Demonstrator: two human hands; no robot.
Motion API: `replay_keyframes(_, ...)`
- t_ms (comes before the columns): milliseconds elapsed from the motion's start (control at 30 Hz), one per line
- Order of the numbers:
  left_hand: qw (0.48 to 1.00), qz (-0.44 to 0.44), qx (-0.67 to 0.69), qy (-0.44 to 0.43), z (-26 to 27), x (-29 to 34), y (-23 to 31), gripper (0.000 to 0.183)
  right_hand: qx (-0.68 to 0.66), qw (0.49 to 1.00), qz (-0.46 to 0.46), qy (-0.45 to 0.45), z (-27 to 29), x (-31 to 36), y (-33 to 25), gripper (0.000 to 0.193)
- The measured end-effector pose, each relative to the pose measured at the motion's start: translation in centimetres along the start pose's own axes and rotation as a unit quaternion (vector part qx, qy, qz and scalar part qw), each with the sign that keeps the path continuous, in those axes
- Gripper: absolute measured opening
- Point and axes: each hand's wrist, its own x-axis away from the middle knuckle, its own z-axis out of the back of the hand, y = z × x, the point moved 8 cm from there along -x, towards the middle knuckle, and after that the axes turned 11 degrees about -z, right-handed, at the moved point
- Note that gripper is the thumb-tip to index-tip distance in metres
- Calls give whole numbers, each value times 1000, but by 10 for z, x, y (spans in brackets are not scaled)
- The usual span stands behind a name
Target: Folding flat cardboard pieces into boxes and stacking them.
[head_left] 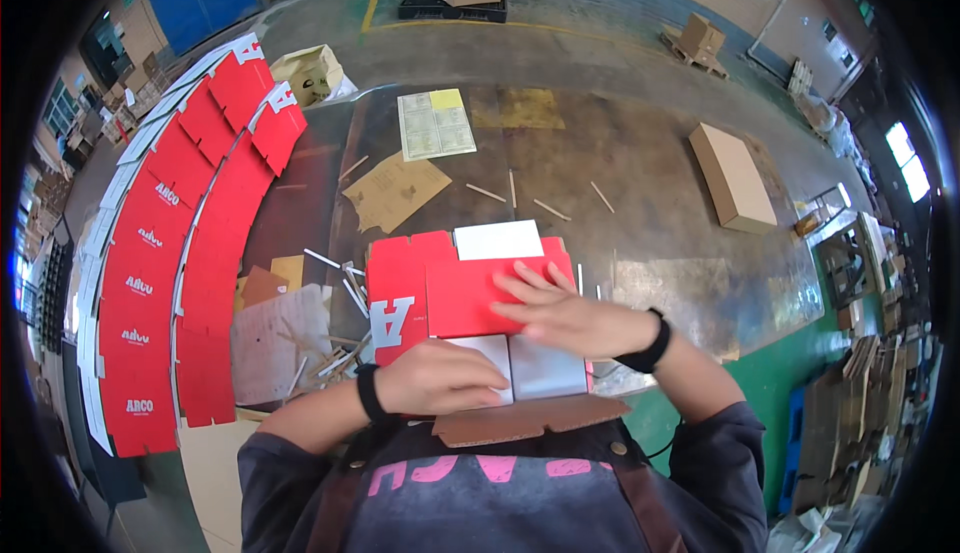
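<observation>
A red cardboard box (465, 303) with a white inside lies partly unfolded on the table in front of me. My right hand (560, 308) is spread over its red panel, palm down, and looks slightly blurred. My left hand (440, 378) is at the near side of the box, its fingers bent together at a white inner panel (495, 355); their tips are partly hidden. Beside it is a greyish-white inner face (548, 368). A brown-edged flap (535, 421) points toward my body, and a white flap (498, 240) sticks out at the far side.
Two long rows of red and white cardboard blanks (150, 303) stand at left. On the dark table (560, 153) lie a printed sheet (437, 125), a brown cardboard piece (395, 193) and several thin strips (552, 210). A long brown carton (730, 178) rests at right.
</observation>
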Motion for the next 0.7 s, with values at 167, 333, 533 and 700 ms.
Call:
replay_keyframes(167, 992, 91, 66, 65, 51, -21, 59, 36, -246, 968, 35, -28, 53, 65, -60, 50)
replay_keyframes(333, 935, 283, 89, 195, 39, 8, 30, 33, -481, 856, -158, 101, 20, 71, -10, 33)
replay_keyframes(533, 964, 262, -8, 37, 57, -5, 9, 50, -463, 857, -160, 159, 18, 50, 16, 19)
replay_keyframes(700, 961, 115, -249, -27, 46, -10, 14, 44, -272, 951, -38, 143, 23, 62, 0, 37)
